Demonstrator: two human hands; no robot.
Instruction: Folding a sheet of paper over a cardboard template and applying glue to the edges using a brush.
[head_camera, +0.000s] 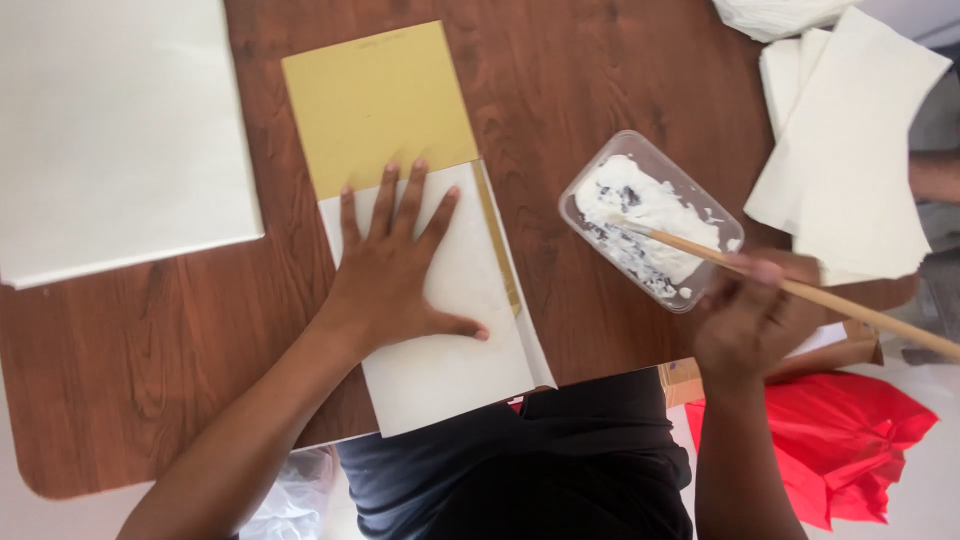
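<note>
Left hand (395, 270) flat, fingers spread, pinning white sheet (440, 360) at table (130, 340) centre; thin, floppy, best held by edges. Right hand (745, 320) pinches brush (800, 290), tip in glue tub (650, 220) at 3 o'clock

Single view, from a camera worn on the person's head. It looks almost straight down onto a wooden table (600, 80), whose near edge runs across the lower part of the frame. The person's dark-clothed torso (520, 470) fills the bottom centre, directly beneath the lens. Both forearms enter from the bottom edge and reach upward into the picture: the left hand (390, 280) lies near the centre, the right hand (745, 325) lower right. The camera sits close; the tabletop is cut off at the top and left edges, and a strip of floor shows at right. No second view exists, so nothing is shared.
</note>
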